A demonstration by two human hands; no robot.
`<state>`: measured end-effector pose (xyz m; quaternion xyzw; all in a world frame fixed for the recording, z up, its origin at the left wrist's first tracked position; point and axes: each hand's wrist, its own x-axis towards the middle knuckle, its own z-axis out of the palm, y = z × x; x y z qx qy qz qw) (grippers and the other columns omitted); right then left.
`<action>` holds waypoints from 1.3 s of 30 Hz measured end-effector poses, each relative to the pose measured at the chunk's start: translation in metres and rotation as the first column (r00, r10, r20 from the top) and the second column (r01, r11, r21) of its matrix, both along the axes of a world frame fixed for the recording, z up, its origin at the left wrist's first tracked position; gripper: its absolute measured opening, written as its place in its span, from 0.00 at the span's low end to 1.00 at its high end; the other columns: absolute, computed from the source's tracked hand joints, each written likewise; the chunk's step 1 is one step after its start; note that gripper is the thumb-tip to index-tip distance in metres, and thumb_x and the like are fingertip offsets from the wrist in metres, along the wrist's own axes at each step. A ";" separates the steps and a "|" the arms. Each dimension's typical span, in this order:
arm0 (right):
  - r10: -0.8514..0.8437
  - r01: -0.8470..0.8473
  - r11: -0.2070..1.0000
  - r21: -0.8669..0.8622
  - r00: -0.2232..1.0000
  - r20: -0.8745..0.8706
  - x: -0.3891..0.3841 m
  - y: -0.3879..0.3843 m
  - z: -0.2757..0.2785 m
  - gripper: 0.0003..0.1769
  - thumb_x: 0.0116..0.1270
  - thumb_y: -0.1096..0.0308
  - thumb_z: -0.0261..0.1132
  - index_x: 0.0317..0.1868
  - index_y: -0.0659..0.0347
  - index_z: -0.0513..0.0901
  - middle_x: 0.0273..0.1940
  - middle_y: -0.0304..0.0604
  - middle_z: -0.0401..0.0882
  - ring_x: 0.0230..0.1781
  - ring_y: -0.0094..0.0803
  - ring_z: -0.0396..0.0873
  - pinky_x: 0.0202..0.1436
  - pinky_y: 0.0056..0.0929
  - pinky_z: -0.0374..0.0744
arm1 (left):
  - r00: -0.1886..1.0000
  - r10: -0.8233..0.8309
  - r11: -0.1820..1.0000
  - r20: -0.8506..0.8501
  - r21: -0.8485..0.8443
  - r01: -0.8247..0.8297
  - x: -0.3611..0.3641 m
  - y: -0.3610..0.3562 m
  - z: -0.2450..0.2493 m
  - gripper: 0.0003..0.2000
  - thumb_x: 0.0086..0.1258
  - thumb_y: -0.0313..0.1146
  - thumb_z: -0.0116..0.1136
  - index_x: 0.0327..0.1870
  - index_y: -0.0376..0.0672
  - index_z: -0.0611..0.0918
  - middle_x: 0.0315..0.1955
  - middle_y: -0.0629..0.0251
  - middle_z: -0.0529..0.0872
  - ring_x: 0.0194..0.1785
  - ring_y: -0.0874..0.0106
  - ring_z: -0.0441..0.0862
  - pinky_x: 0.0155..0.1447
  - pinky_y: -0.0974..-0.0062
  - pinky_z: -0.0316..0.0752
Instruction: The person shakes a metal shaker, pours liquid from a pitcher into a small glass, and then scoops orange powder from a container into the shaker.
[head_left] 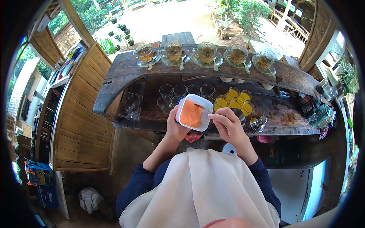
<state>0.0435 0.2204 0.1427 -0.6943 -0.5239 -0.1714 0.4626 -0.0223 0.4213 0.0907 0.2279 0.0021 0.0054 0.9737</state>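
Observation:
My left hand (177, 127) is closed around a square plastic container (205, 122) of orange-brown powder (191, 114), tilted toward me. At the container's right side, the fingers of my right hand (228, 124) pinch a thin spoon (199, 106), its tip resting in the powder; most of its handle is hard to make out. Just beyond the container stand several clear glasses (180, 90). To the right of these, several glasses of yellow drink (234, 93) are grouped close together. A metal jigger-like cup (258, 123) sits near my right hand on the lower wooden counter (279, 110).
Along the raised wooden ledge (121, 68) stand several glass cups of tea (173, 52) on saucers with spoons. A crumpled plastic bag (131, 106) lies at the left. More glassware (323, 116) is at the right end. A wooden cabinet (83, 114) rises on my left.

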 end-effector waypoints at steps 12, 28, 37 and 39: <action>0.028 -0.028 1.000 -0.008 0.999 0.014 -0.004 0.000 -0.004 0.16 0.60 0.84 0.63 0.47 0.59 0.81 0.39 0.43 0.73 0.33 0.32 0.76 0.34 0.25 0.76 | 0.994 0.030 0.999 -0.102 0.029 -0.028 -0.002 0.001 -0.001 0.25 0.74 0.51 0.35 0.62 0.43 0.72 0.58 0.59 0.77 0.60 0.62 0.76 0.63 0.58 0.70; 0.040 -0.040 0.999 0.005 0.999 -0.036 -0.011 -0.001 -0.008 0.18 0.55 0.81 0.67 0.47 0.59 0.82 0.37 0.41 0.74 0.35 0.35 0.75 0.37 0.29 0.75 | 0.998 -0.003 1.000 -0.064 -0.009 0.003 -0.005 0.001 -0.001 0.24 0.75 0.50 0.35 0.62 0.43 0.71 0.59 0.59 0.76 0.61 0.61 0.76 0.63 0.56 0.71; 0.070 -0.070 0.998 0.006 0.996 -0.047 -0.015 0.002 -0.009 0.18 0.55 0.81 0.67 0.47 0.59 0.82 0.37 0.41 0.74 0.36 0.35 0.75 0.38 0.29 0.75 | 0.993 0.049 0.998 -0.104 0.033 -0.046 -0.005 0.001 0.000 0.26 0.75 0.51 0.34 0.63 0.43 0.70 0.59 0.59 0.76 0.61 0.60 0.75 0.63 0.56 0.72; 0.071 -0.071 0.997 0.006 0.996 -0.050 -0.015 0.002 -0.009 0.18 0.55 0.81 0.67 0.47 0.58 0.82 0.37 0.41 0.74 0.36 0.35 0.75 0.38 0.30 0.75 | 0.993 0.050 0.998 -0.103 0.035 -0.046 -0.005 0.001 -0.001 0.26 0.75 0.51 0.34 0.63 0.43 0.70 0.59 0.59 0.76 0.61 0.60 0.75 0.62 0.56 0.72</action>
